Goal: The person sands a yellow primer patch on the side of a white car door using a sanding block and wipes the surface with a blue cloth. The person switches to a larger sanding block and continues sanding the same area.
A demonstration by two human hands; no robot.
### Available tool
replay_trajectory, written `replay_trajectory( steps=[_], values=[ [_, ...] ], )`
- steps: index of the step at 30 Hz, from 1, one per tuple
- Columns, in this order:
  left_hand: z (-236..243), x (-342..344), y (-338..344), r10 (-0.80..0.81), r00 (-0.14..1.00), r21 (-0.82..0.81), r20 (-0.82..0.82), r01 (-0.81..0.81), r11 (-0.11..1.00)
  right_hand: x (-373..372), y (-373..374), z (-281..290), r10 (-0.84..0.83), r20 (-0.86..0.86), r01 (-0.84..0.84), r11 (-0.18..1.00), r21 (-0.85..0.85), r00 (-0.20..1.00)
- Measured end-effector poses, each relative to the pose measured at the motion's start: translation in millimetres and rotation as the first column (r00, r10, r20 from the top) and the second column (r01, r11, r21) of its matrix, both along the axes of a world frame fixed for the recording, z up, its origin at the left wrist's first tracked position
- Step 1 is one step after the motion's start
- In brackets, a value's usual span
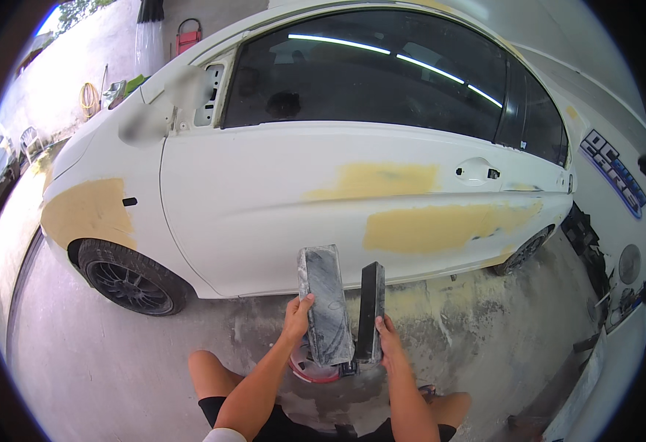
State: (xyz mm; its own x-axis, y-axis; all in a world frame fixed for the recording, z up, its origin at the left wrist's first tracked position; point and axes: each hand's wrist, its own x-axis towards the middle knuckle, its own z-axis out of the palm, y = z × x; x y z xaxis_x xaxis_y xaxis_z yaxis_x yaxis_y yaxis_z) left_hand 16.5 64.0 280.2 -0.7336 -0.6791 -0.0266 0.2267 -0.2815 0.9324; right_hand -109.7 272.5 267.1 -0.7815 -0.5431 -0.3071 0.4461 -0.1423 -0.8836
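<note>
At six o'clock in my view, just above my bent knees, both hands are up in front of me. My left hand is closed around the lower left edge of a wide grey sanding block, thumb on its face and fingers wrapped behind; the block stands nearly upright, tilted a little to eleven o'clock, its scuffed, dusty face turned toward me. My right hand grips the lower end of a narrow black sanding block, fingers curled shut about it, and that block stands upright, just beside the grey one at its three o'clock, with a thin gap between them higher up. Under the two blocks, between my wrists, I see part of a red-and-white round object; I cannot tell what it is.

Beyond the blocks, from nine to three o'clock, a white car stands side-on. Yellow filler patches mark its doors, and another covers the front fender above the black front wheel at eight o'clock. Yellowish dust lies on the concrete floor below the sill. At eleven o'clock, far behind the car, a red cart stands by a wall.
</note>
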Motion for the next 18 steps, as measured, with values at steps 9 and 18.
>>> replay_trajectory(
  steps=[9,18],
  values=[
    [19.3,-39.2,16.6,-0.035,0.952,-0.622,0.305,0.227,0.750,10.8,-44.3,-43.6,-0.114,0.287,0.172,0.968,-0.184,0.951],
    [-5.4,-55.9,38.8,0.025,0.984,-0.447,0.175,0.057,0.893,18.2,11.8,-5.2,0.082,0.103,-0.060,0.978,-0.202,0.991]
  ],
)
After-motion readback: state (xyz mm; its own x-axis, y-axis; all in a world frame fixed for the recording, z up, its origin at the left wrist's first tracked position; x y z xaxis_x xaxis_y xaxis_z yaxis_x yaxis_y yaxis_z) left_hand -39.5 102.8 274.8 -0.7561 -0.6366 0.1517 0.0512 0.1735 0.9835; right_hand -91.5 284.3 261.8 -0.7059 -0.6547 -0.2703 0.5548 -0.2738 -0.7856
